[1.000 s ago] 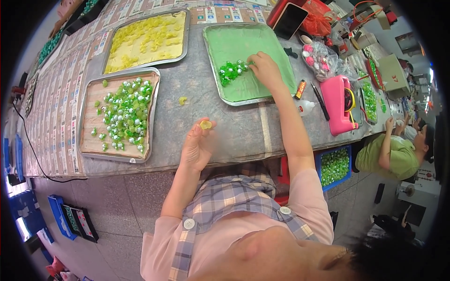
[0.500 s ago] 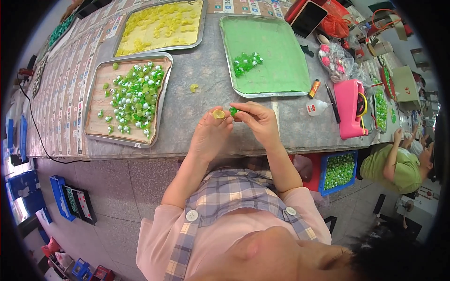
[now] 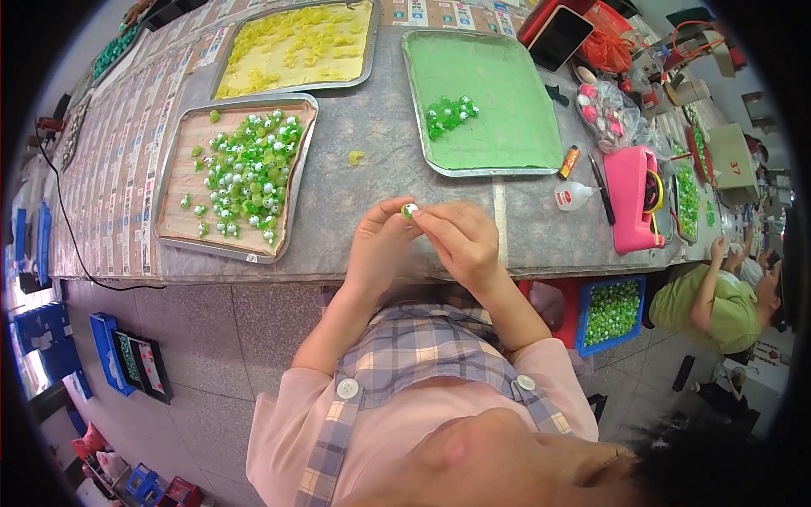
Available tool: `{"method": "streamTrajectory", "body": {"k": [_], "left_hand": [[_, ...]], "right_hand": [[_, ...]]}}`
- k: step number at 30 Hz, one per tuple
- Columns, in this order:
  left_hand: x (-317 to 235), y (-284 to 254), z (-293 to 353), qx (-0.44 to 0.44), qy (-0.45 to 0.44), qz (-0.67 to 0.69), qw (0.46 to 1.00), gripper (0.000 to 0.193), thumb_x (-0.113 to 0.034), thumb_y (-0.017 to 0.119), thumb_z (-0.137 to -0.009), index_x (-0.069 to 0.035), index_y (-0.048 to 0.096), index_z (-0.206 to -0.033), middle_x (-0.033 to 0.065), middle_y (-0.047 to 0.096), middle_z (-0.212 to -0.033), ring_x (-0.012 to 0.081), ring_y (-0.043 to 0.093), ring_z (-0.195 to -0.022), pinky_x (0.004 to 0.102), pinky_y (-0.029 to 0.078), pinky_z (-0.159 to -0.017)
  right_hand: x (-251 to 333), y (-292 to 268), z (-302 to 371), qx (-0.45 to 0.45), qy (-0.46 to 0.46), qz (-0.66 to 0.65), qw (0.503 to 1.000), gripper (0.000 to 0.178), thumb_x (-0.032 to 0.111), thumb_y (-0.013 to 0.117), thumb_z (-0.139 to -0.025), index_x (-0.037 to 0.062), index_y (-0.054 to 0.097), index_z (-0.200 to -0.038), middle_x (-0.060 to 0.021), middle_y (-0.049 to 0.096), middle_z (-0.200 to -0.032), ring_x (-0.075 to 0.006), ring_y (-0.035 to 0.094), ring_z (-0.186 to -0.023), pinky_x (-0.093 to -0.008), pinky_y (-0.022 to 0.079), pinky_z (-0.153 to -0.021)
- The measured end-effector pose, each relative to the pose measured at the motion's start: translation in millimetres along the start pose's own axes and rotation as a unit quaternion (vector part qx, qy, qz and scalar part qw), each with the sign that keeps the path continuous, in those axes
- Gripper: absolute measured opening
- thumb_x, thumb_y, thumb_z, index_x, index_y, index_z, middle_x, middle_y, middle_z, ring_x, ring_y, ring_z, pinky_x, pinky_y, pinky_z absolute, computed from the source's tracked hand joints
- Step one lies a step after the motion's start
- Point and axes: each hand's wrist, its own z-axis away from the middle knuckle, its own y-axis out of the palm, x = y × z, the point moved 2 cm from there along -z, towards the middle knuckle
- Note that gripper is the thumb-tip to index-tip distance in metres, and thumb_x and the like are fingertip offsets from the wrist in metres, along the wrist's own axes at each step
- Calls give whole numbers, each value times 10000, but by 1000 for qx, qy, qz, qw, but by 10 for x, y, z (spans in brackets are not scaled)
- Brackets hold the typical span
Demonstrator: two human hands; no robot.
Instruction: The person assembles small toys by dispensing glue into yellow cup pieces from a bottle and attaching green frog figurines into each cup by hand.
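Pinched between the fingertips of both hands, a small green-and-white bead-like plastic piece (image 3: 409,209) was held above the near edge of the grey speckled worktop (image 3: 355,194). The left hand (image 3: 382,245) and the right hand (image 3: 460,241) were brought together, thumbs and forefingers closed on the piece from either side, the fingertips nearly touching.

The piece was judged very light, hard and smooth, so likely slippery and easily dropped; a pinch across its widest part would be the surest hold. No sign of fragility could be made out at this size.

Left of the hands, a shallow metal tray lined with pale brown board (image 3: 177,207) was seen, scattered with many like green and white pieces (image 3: 249,173), glossy and rounded. Beyond that tray, a second metal tray (image 3: 363,51) was filled with flat, thin yellow pieces (image 3: 287,42). Beyond the hands, a third metal tray lined in matt green (image 3: 507,110) carried a small cluster of dark green pieces (image 3: 448,114). A single yellow piece (image 3: 356,156) lay loose on the worktop between the trays.

Right of the green tray, a small orange tube (image 3: 570,161), a white squeeze bottle (image 3: 574,196) and a pink plastic box (image 3: 629,194) were set. Below the worktop edge on that side, a blue crate of green pieces (image 3: 610,313) was seen, with another person in a green top (image 3: 718,304) seated beside it.
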Motion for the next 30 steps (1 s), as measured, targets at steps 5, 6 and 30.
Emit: {"method": "streamTrajectory", "body": {"k": [5, 6, 30], "left_hand": [[-39, -20, 25, -13, 39, -92, 995, 196, 9, 483, -772, -6, 555, -954, 55, 566, -876, 126, 535, -825, 250, 442, -743], [-44, -24, 27, -19, 46, -117, 992, 216, 25, 480, -765, -11, 565, -961, 51, 569, -875, 123, 533, -836, 239, 439, -742], [-100, 16, 65, -15, 24, -225, 974, 213, -11, 517, -759, -4, 568, -965, 42, 588, -867, 83, 536, -753, 200, 422, -668]], "right_hand": [[8, 23, 44, 18, 38, -45, 998, 289, -22, 597, -587, 57, 595, -866, -47, 570, -782, -200, 554, -675, -284, 435, -559], [7, 29, 54, 18, 38, -45, 998, 289, -22, 597, -587, 57, 595, -866, -47, 570, -782, -200, 554, -675, -284, 435, -559], [53, 12, 79, -10, 102, -28, 994, 258, 65, 663, -609, 63, 582, -853, -53, 497, -775, -202, 475, -662, -288, 387, -548]]}}
